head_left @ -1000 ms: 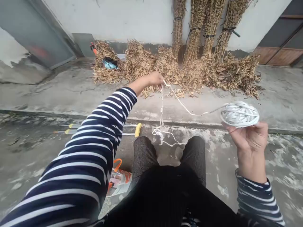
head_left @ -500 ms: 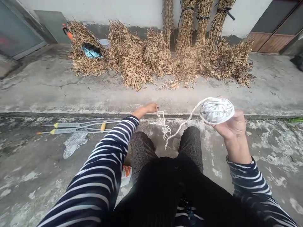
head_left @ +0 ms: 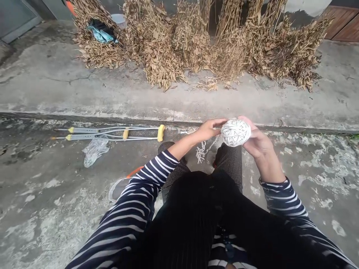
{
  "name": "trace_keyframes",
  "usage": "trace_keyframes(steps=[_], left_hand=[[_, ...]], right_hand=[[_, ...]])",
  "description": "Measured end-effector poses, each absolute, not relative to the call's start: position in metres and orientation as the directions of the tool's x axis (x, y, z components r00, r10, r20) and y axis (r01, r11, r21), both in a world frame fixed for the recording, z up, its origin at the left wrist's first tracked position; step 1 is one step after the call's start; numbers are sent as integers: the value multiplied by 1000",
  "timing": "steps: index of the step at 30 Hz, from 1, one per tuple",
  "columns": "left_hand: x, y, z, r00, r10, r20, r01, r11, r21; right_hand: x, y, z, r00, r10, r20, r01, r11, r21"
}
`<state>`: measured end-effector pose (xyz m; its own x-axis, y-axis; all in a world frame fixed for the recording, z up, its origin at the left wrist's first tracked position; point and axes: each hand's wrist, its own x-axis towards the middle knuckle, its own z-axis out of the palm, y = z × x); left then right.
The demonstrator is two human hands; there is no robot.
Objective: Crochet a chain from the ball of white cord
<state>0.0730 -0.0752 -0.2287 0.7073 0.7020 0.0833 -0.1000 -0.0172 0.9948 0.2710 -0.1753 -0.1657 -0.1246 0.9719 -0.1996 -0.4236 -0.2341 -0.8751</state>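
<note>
A ball of white cord [head_left: 235,133] is between my two hands above my right knee. My right hand [head_left: 259,142] wraps its right side, fingers behind it and the palm below. From the left, my left hand [head_left: 209,130] meets the ball with its thumb and fingers at the near edge. A loose, knotted tail of the cord [head_left: 200,152] hangs between my knees, its upper strand running up toward the ball beneath my left hand. Where that strand joins the ball is hard to make out.
A concrete step [head_left: 117,99] crosses in front of me, with dried plant bundles [head_left: 168,45] piled along it. Crutches [head_left: 112,134] and a clear plastic bag [head_left: 95,151] lie on the ground at left. Blue and black cloth [head_left: 102,33] rests on one bundle.
My left hand has left the pulled-out cord end and moved right to the ball. The ball has come left and turned in my right hand. The view has tipped downward.
</note>
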Motion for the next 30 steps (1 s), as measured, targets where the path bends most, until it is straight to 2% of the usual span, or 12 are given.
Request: trace_keyframes(steps=[6,10,14,22,30], left_hand=[[58,-72,-214,604,790,101,6,-131,991],[43,-66,-190,623,779,75,137,-203,969],[35,-56,-176,680,733,-20,252,-207,945],[34,-47,-181,592,798,-111,440,-205,874],[18,-28,-188,656,705,-271,467,-97,879]], right_hand=[[261,-180,-165,-133,973,-191,-398,-229,-889],[260,-183,-170,-151,974,-166,-366,-211,-906],[261,-183,-175,-177,974,-143,-344,-197,-918],[258,-184,-173,-198,971,-135,-325,-195,-925],[261,-186,-172,-310,947,-85,-242,-165,-956]])
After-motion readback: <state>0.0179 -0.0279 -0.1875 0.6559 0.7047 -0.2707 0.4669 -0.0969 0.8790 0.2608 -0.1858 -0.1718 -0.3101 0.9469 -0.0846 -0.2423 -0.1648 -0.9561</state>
